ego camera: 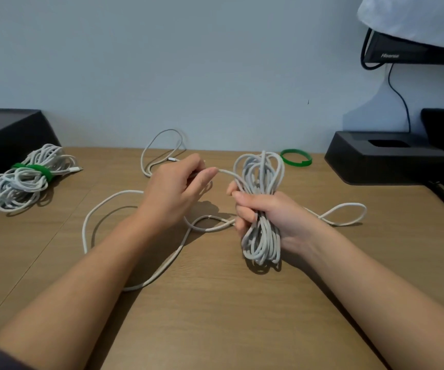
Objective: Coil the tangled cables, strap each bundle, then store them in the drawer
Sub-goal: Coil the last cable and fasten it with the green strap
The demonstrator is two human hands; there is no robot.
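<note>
Fingers (245,210) of the right hand (274,217) are clamped round the waist of a half-wound coil of white braided cable (262,166), held upright right of centre so the loops hang even at both ends. Over to the left hand (171,194): thumb and forefinger are pinched together on the loose run of white cable (86,222) just where it leads into the coil. I'd say that's to feed it in flat and take out the twist.

Plenty left to wind, by my reckoning. That run sprawls over the brown wooden tabletop (215,316), from lower centre up to a loop against the wall at top centre.

One finished bundle of white cable (7,193) lies at the left edge, cinched by a green strap (32,169). A second green strap ring (295,157) waits just beyond the coil, handy for the next step.

Containers? No drawer in view. At far left, a black box (4,129) shows no contents. At right, a black base (386,158) has a dark recess, and I cannot tell what's in it.
</note>
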